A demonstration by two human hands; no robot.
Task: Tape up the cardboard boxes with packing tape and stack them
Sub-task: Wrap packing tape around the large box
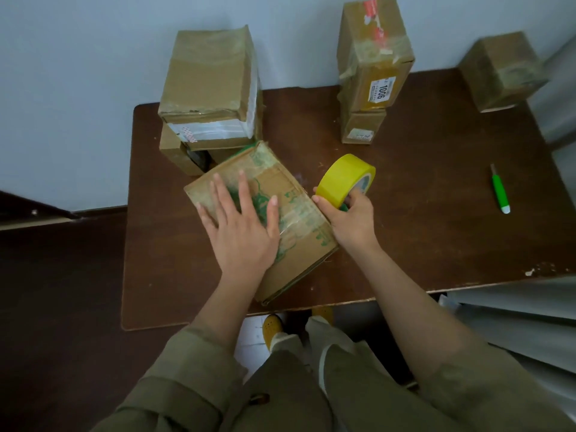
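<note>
The cardboard box (299, 219) printed in green lay flat near the front edge of the brown table (436, 232), turned at an angle, with clear tape across its top. It was pressed down by the left hand (243, 226), whose fingers were spread flat on the lid. A roll of yellow tape (346, 179) was gripped by the right hand (352, 219) just beside the box's right edge, the fingers curled round the roll. A stack of two boxes (212, 88) stood at the back left corner of the table, touching the angled box. A second stack (371, 57) stood along the back edge, and a single box (501, 70) sat at the back right corner. A green cutter (500, 191) lay near the right edge, well apart from the hands.
</note>
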